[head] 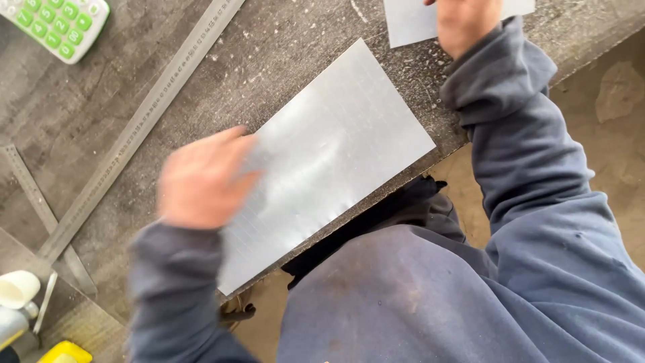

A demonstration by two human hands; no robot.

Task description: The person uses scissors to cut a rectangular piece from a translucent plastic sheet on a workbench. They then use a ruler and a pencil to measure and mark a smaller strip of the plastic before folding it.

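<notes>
Scuffed grey table (282,47) carries a long steel ruler (144,121) and a green-keyed calculator (57,25). Left hand (201,178), blurred, rests flat with fingers spread on the large metal sheet (336,154) at the table edge; right hand (465,23) presses a smaller sheet (410,20), grip unclear

Grey metal sheet (329,161) flat, overhanging bench edge.

A long steel ruler (144,117) lies diagonally across the dusty grey worktop (74,107), with a shorter metal rule (41,208) crossing under its lower end. A white calculator with green keys (57,23) sits at the top left corner. A white cup (17,289) and a yellow object (65,353) show at the bottom left.
</notes>
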